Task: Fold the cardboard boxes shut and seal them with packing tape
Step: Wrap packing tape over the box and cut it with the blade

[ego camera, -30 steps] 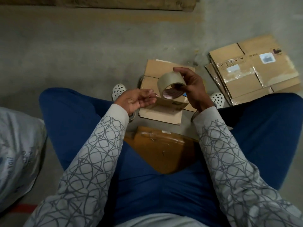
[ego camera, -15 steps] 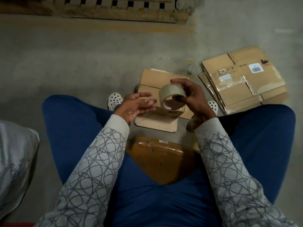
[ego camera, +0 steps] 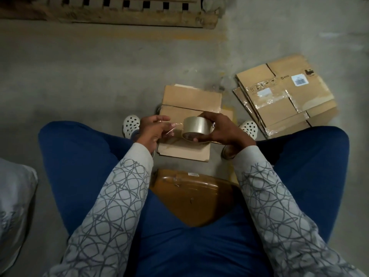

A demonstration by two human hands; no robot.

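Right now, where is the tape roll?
Centre of the head view: the tape roll is in the right hand, over the flattened box; the left hand pinches its end.

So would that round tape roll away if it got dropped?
Probably, on its edge: the clear round roll of packing tape is a ring, the grey concrete floor flat. Likely light: the right hand holds it in just its fingers.

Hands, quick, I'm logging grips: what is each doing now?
Left hand: pinches the loose tape end.
Right hand: grips the round roll of clear packing tape.
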